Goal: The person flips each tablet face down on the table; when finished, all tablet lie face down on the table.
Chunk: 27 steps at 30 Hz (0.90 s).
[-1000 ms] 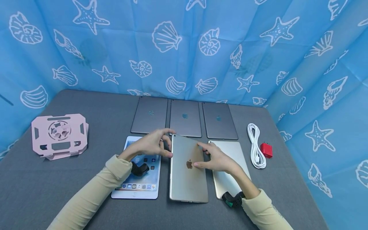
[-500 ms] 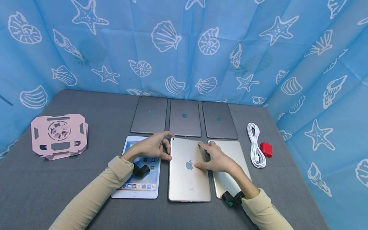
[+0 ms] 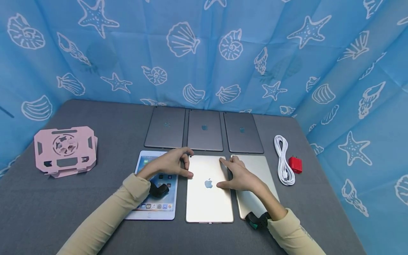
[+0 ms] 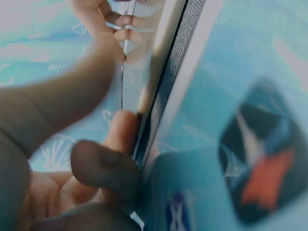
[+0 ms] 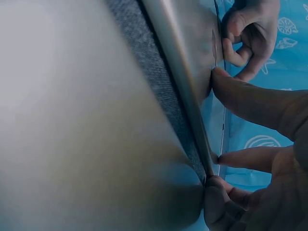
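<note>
A gold tablet (image 3: 208, 207) lies back side up between the hands, its apple logo showing. My left hand (image 3: 169, 164) holds its upper left edge, thumb on the back and other fingers bent at the edge. From the right, my right hand (image 3: 243, 177) grips the opposite edge, with thumb near the logo and index fingertip on the back higher up. In the right wrist view, a bent finger (image 5: 216, 197) meets the tablet's edge. Under my left forearm lies a white tablet (image 3: 164, 215) with its screen lit. A second gold tablet (image 3: 259, 170) is partly hidden beneath my right hand.
Three dark grey tablets, the left (image 3: 165, 134), middle (image 3: 205, 136) and right one (image 3: 243, 140), lie in a row behind. A pink stand (image 3: 67, 156) sits far left. At right are a coiled white cable (image 3: 282, 159) and a red charger (image 3: 295, 165). A blue curtain (image 3: 204, 53) backs the table.
The middle gold tablet, tilted up at its top a second ago, has come down flat towards the table. Both hands keep to its edges and have shifted only slightly.
</note>
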Tool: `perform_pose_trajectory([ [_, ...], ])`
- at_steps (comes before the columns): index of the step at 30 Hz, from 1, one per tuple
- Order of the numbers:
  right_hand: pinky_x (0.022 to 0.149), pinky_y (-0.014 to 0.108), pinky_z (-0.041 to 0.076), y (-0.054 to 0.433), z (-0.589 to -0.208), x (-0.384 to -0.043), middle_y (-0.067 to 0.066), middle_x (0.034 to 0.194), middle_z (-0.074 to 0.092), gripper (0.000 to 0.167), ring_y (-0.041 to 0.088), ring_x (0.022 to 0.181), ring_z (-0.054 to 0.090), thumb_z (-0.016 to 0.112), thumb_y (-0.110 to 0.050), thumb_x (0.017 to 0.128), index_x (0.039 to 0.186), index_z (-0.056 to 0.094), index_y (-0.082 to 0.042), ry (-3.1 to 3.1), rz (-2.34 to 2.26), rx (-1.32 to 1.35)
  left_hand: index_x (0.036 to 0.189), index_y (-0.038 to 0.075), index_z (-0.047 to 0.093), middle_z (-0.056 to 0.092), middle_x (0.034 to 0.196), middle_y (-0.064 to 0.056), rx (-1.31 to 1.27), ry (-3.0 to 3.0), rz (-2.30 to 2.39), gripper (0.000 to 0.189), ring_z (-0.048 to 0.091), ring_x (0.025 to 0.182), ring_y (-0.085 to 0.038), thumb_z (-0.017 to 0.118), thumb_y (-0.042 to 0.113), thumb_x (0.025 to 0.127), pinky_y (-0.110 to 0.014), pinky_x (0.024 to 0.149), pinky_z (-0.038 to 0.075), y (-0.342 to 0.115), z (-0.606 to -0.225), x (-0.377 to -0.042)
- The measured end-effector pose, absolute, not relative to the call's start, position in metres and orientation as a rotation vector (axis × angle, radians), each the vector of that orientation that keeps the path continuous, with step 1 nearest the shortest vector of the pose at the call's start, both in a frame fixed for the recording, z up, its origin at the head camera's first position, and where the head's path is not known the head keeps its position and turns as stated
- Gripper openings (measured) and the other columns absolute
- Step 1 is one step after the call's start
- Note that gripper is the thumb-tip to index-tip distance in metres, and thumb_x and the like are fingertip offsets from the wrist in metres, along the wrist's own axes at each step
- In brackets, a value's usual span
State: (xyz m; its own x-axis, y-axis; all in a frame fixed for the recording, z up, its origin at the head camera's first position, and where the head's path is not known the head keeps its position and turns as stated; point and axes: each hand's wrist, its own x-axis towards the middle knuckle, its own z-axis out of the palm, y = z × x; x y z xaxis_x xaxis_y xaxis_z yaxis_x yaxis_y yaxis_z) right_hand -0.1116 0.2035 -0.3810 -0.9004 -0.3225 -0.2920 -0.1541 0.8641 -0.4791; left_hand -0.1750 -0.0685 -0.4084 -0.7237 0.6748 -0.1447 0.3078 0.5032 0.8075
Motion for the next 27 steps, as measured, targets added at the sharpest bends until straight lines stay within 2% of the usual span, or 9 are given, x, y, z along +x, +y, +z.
perform_pose_trajectory([
  [13, 0.079, 0.036, 0.042, 0.204, -0.38, -0.111, 0.024, 0.127, 0.048, 0.09, 0.026, 0.102, 0.042, 0.087, -0.028, 0.081, 0.153, 0.042, 0.002, 2.671, -0.646, -0.36, 0.141, -0.001, 0.053, 0.064, 0.079, 0.0, 0.744, 2.47, 1.006, 0.08, 0.051, 0.066, -0.01, 0.093, 0.017, 0.074, -0.034, 0.086, 0.047, -0.059, -0.407, -0.169],
  [18, 0.081, 0.041, 0.046, 0.202, -0.38, -0.109, 0.026, 0.129, 0.048, 0.089, 0.03, 0.106, 0.044, 0.088, -0.029, 0.08, 0.153, 0.045, -0.002, 2.677, -0.666, -0.334, 0.143, -0.002, 0.052, 0.065, 0.082, 0.0, 0.768, 2.457, 1.033, 0.08, 0.051, 0.064, -0.009, 0.092, 0.018, 0.076, -0.029, 0.078, 0.047, -0.061, -0.409, -0.167],
  [25, 0.083, 0.047, 0.047, 0.194, -0.378, -0.107, 0.025, 0.13, 0.05, 0.082, 0.033, 0.111, 0.046, 0.084, -0.033, 0.084, 0.152, 0.047, -0.006, 2.678, -0.688, -0.344, 0.144, 0.0, 0.052, 0.063, 0.086, -0.003, 0.794, 2.41, 1.074, 0.076, 0.05, 0.057, -0.008, 0.088, 0.021, 0.081, -0.022, 0.054, 0.043, -0.08, -0.405, -0.162],
  [27, 0.086, 0.048, 0.047, 0.19, -0.377, -0.108, 0.024, 0.132, 0.052, 0.08, 0.033, 0.113, 0.046, 0.083, -0.033, 0.086, 0.153, 0.047, -0.007, 2.672, -0.694, -0.355, 0.144, 0.002, 0.052, 0.062, 0.087, -0.004, 0.783, 2.411, 1.069, 0.074, 0.049, 0.056, -0.008, 0.087, 0.021, 0.082, -0.021, 0.052, 0.041, -0.089, -0.403, -0.162],
])
